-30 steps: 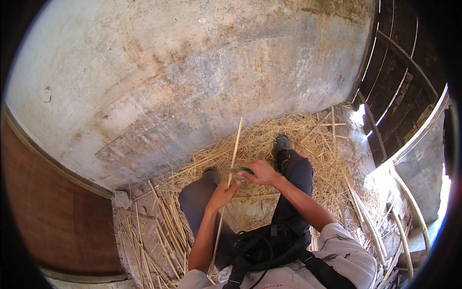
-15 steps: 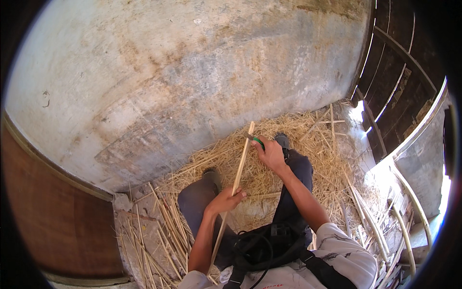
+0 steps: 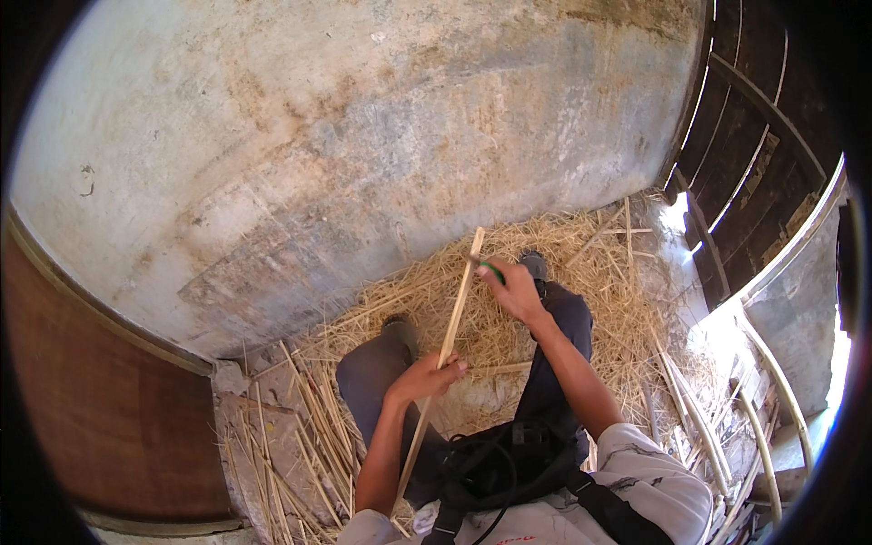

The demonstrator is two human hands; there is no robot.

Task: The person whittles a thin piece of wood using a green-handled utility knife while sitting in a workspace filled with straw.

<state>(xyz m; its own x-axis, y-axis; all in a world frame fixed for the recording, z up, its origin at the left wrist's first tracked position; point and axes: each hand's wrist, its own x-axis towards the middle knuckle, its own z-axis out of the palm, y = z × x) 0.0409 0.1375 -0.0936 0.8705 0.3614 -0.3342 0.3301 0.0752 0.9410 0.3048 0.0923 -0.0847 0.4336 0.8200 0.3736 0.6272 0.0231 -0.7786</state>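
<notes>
A long pale strip of split wood or bamboo point(image 3: 462, 298) slants up and away from my lap, its far end above the shavings. Around its middle my left hand point(image 3: 427, 378) is closed, the thumb pointing right. Close to the far end, my right hand point(image 3: 514, 292) grips a small green-handled knife point(image 3: 490, 270). Its dark blade lies against or right beside the strip; whether it is cutting in I cannot tell. Most of the handle is hidden by my fingers.
Curly shavings point(image 3: 595, 272) cover the floor between and beyond my feet. Several thin strips point(image 3: 313, 436) lie to the left, and longer poles point(image 3: 695, 413) to the right. A stained wall point(image 3: 381, 163) rises ahead, with a brown panel point(image 3: 109, 409) at left.
My right hand has shifted slightly and the knife's angle has turned against the strip. My left hand keeps its hold in nearly the same place.
</notes>
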